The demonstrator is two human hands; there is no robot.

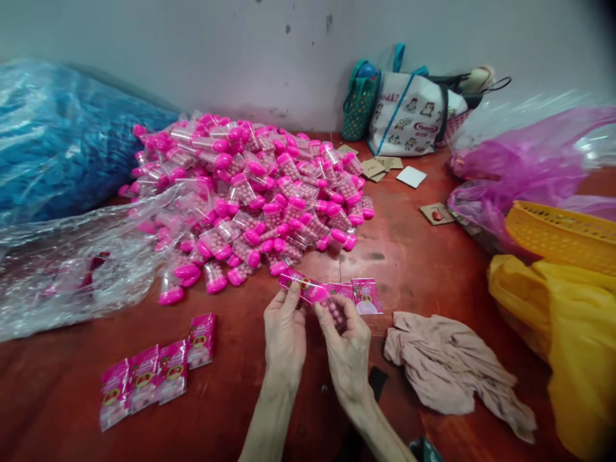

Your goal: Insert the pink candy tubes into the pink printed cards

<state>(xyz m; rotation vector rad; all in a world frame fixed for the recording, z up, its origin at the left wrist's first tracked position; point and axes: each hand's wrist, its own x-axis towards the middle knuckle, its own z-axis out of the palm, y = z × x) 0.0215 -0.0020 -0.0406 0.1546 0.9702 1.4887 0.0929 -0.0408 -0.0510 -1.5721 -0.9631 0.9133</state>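
Pinching a small clear box (323, 301) with closed fingertips, the left hand (285, 333) and the right hand (347, 351) hold it just above the red table (414, 256). The box has a pink cap, pink balls inside and a pink printed wrapper on one end. At 11 o'clock from the hands lies a big pile of such boxes (250, 192). At 8 o'clock four wrapped packets (156, 371) lie in a row. At 2 o'clock stands a yellow basket (563, 234); its content is hidden.

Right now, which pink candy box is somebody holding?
The pink-capped box pinched between the left hand and the right hand, in front of the pile; all the others lie untouched on the red table.
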